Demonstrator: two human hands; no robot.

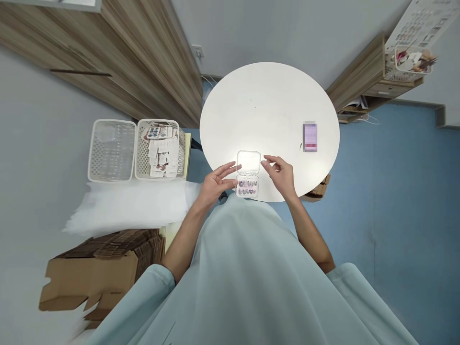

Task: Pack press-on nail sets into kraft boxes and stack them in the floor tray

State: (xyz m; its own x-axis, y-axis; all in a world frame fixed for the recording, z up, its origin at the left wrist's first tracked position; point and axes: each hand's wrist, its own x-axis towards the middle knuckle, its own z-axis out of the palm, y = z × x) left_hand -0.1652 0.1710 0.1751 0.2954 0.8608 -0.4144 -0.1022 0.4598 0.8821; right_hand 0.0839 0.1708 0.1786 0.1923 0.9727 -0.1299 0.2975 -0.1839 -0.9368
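Observation:
A small clear plastic case [247, 186] lies unfolded at the near edge of the round white table [273, 105]. Its see-through lid [248, 162] is tipped back, away from me. In the base sit two rows of small purple, shiny pieces [247, 183] that look like press-on nails. My left hand [214, 184] grips the case's left side, thumb on the base and fingertips at the lid. Just right of the lid, my right hand [281, 175] has thumb and forefinger slightly apart, with nothing visible between them. Whether it touches the lid I cannot tell.
A phone-like object [310, 137], blurred out, lies on the table's right. To the left stand a white basket of printed cards [161, 153] and one of clear plastic cases [113, 148]. Nearer are white packing sheets [132, 206] and folded cardboard boxes [97, 273].

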